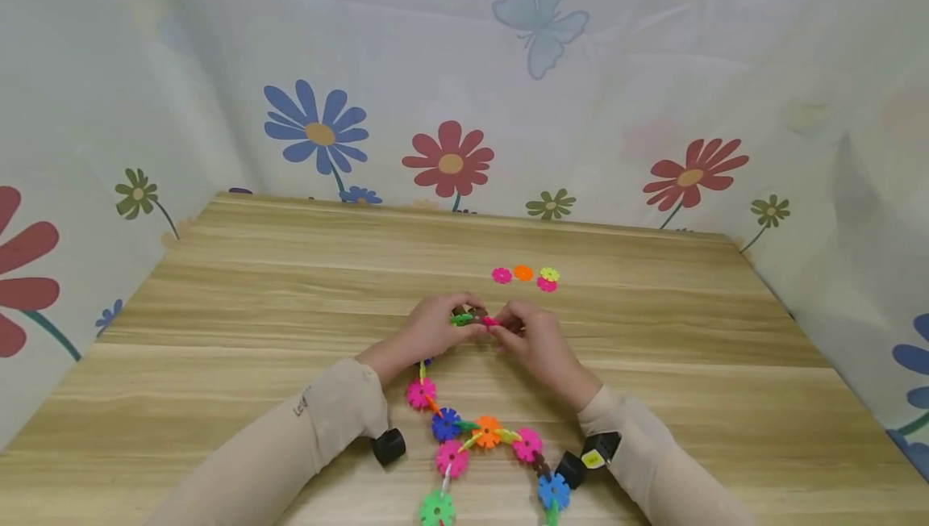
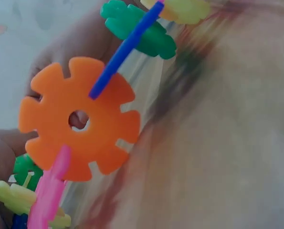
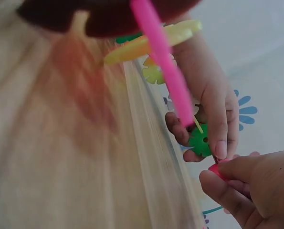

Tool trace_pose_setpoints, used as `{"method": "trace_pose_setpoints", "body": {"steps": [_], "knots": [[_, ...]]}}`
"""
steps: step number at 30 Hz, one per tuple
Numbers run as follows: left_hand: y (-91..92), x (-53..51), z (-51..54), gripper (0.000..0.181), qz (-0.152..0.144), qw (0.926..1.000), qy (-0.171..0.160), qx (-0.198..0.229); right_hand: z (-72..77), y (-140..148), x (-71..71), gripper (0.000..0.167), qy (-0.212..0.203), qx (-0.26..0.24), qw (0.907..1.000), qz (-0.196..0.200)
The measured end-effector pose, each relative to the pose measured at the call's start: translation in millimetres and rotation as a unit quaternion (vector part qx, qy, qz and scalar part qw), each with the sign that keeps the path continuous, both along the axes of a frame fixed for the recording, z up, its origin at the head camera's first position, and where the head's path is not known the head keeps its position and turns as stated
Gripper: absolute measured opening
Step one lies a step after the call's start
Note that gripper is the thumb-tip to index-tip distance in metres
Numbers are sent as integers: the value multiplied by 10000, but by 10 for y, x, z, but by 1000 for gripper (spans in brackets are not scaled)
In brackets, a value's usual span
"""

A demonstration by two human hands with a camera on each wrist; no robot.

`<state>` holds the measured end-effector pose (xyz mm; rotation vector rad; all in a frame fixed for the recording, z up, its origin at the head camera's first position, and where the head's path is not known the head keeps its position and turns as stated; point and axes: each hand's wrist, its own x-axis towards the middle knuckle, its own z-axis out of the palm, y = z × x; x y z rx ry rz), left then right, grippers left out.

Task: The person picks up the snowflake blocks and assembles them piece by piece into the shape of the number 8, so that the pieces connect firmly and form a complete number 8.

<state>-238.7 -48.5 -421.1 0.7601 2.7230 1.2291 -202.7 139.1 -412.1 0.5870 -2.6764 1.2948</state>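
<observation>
Above the middle of the table, my left hand (image 1: 428, 326) grips the end of a chain of notched flower-shaped plastic discs, with a green disc (image 3: 199, 140) and a brown disc (image 1: 476, 315) at its fingers. My right hand (image 1: 539, 344) pinches a pink disc (image 1: 490, 322) against the brown one. Linked discs run from the left hand down toward me, among them a blue disc (image 1: 446, 424) and an orange disc (image 1: 487, 432). Close to the left wrist camera hangs another orange disc (image 2: 103, 143), joined to blue and pink ones. The fingers partly hide the joint.
Loose discs lie beyond the hands: a pink disc (image 1: 501, 275), an orange disc (image 1: 523, 273), and a yellow disc (image 1: 549, 274) overlapping another pink one. The wooden table (image 1: 653, 292) meets a flower-printed curtain (image 1: 406, 50) at its back and sides.
</observation>
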Motion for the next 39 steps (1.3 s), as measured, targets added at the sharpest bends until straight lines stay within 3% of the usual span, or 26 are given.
{"method": "trace_pose_setpoints", "body": {"steps": [5,9,15,24,28,35,39], "knots": [[-44,-47,35,34,-77,9966,-776,253,24,23,-13,5,-349,-52,9993,88],[-71,-66,55,34,-224,9908,-1191,603,35,38,-16,6,-451,-180,9985,263],[-100,-75,42,29,-410,9861,-1467,660,37,49,-12,8,-376,-98,9981,487],[-110,-60,48,21,-481,9836,-1574,739,72,128,-62,13,-420,414,9958,697],[-98,-74,41,23,-447,9810,-1667,887,127,218,-144,14,-414,643,9961,450],[-90,-82,37,23,-508,9794,-1685,986,212,415,-373,12,261,1197,9921,-258],[-95,-56,54,25,-602,9809,-1596,937,278,521,-516,14,128,1537,9855,-710]]}}
